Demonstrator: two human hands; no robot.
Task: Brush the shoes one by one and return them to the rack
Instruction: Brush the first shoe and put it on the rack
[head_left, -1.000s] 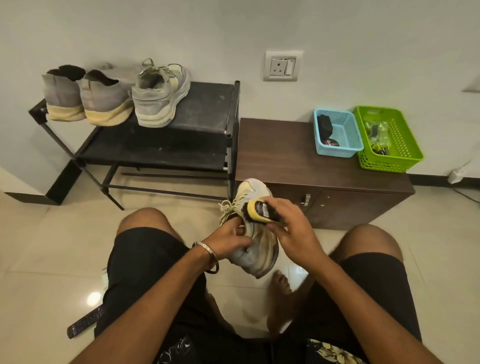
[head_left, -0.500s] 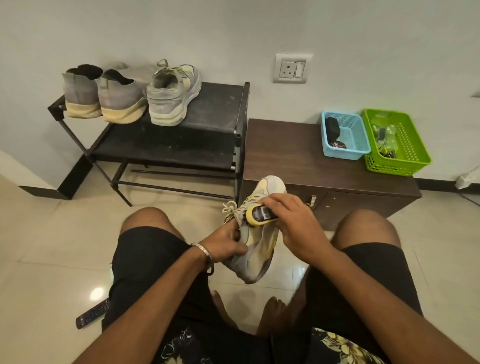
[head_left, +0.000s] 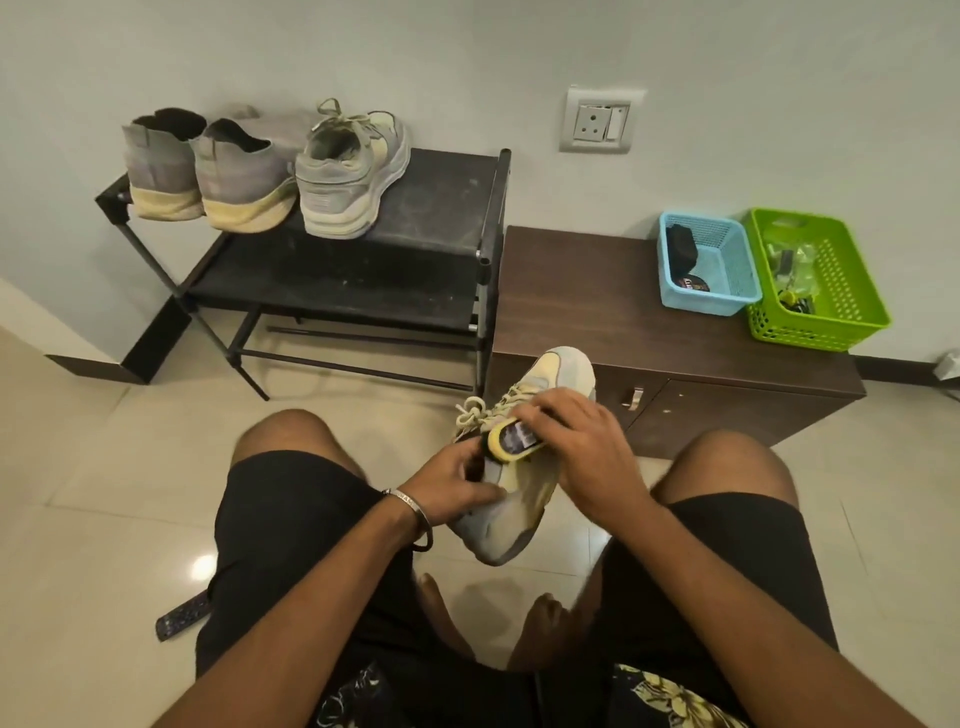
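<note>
A grey and pale-yellow sneaker (head_left: 524, 499) is held between my knees, toe pointing away from me. My left hand (head_left: 454, 486) grips it at the heel and collar. My right hand (head_left: 582, 447) holds a yellow-backed shoe brush (head_left: 511, 441) against the laces and tongue. On the black shoe rack (head_left: 441, 223) stand three shoes: a matching laced sneaker (head_left: 348, 171) and two grey knit shoes with cream soles (head_left: 208, 171), heels towards me.
A low brown cabinet (head_left: 597, 291) stands right of the rack, carrying a blue basket (head_left: 727, 291) and a green basket (head_left: 841, 306) of small items. A wall socket (head_left: 600, 122) is above it. A remote control (head_left: 182, 618) lies on the tiled floor by my left thigh.
The brush has slid slightly along the top of the sneaker, and the shoe has tilted a little in my left hand. The camera has drifted, shifting the scene.
</note>
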